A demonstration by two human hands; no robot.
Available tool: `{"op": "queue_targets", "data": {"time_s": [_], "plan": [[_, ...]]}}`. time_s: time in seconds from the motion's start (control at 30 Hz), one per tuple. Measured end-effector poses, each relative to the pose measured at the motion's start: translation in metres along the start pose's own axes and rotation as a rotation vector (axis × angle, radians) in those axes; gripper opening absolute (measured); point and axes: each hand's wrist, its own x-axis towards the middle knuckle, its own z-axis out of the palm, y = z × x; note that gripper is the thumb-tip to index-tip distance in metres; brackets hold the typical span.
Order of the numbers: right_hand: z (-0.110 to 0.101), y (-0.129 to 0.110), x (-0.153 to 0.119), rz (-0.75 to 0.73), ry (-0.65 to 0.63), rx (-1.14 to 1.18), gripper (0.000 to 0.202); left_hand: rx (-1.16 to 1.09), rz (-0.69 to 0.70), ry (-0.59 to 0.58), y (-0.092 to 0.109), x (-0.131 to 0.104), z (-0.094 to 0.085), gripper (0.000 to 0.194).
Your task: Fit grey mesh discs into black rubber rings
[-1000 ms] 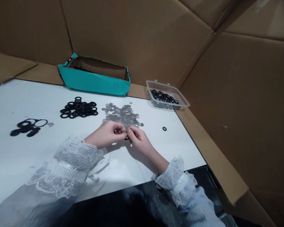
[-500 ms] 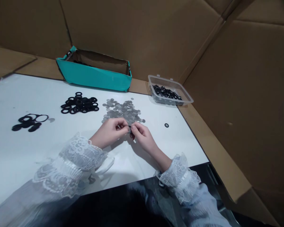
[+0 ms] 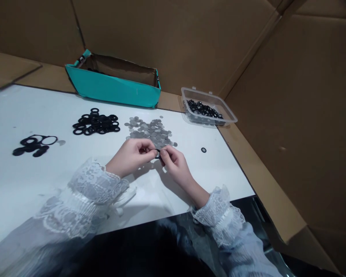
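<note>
My left hand (image 3: pixel 135 156) and my right hand (image 3: pixel 174 161) meet above the white table, each closed in a pinch on one small black ring (image 3: pixel 157 157). Fingers cover much of the ring, and I cannot tell whether a disc sits inside it. Just beyond my hands lies a loose heap of small grey discs (image 3: pixel 152 130). To its left is a pile of black rings (image 3: pixel 96 122). A single black ring with a grey centre (image 3: pixel 203 150) rests alone on the table, right of my right hand.
At the back stands a teal cardboard box (image 3: pixel 112 90) with dark contents. A clear plastic container (image 3: pixel 209 119) of black rings sits at the table's right rear edge. Black discs and ring scraps (image 3: pixel 34 144) lie at far left. Cardboard walls (image 3: pixel 175 42) enclose the table (image 3: pixel 219 173).
The view has shifted slightly. Both hands stay together on the ring, with more of its lower edge showing between the fingers now.
</note>
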Motion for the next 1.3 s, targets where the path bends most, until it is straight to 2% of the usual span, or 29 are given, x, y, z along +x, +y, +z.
{"op": "queue_targets", "data": {"time_s": [0.23,0.37,0.57,0.73,0.9,1.07,1.17,1.3], "plan": [[0.013,0.007,0.001,0.068,0.067,0.252,0.016,-0.018,0.022,0.086,-0.003,-0.001,0.004,0.018],[0.016,0.005,0.001,0.006,0.160,0.253,0.015,-0.001,0.010,0.133,-0.005,-0.001,0.005,0.019],[0.011,0.005,0.003,-0.051,0.192,0.163,0.010,0.015,-0.010,0.074,-0.006,0.001,0.004,0.021],[0.006,0.007,0.004,-0.004,0.070,0.143,0.010,0.063,-0.020,-0.052,-0.004,0.003,0.002,0.019],[0.008,0.008,0.004,0.090,0.024,0.226,0.021,0.019,-0.059,-0.015,-0.006,0.004,0.003,0.018],[0.002,0.007,0.006,0.218,0.002,0.254,0.026,-0.039,-0.137,-0.138,-0.007,0.004,0.003,0.014],[-0.001,0.005,0.008,0.221,0.048,0.249,0.023,-0.073,-0.165,-0.127,-0.007,0.004,0.003,0.013],[-0.001,0.005,0.009,0.179,0.043,0.215,0.014,-0.039,-0.114,-0.136,-0.007,0.005,0.004,0.016]]}}
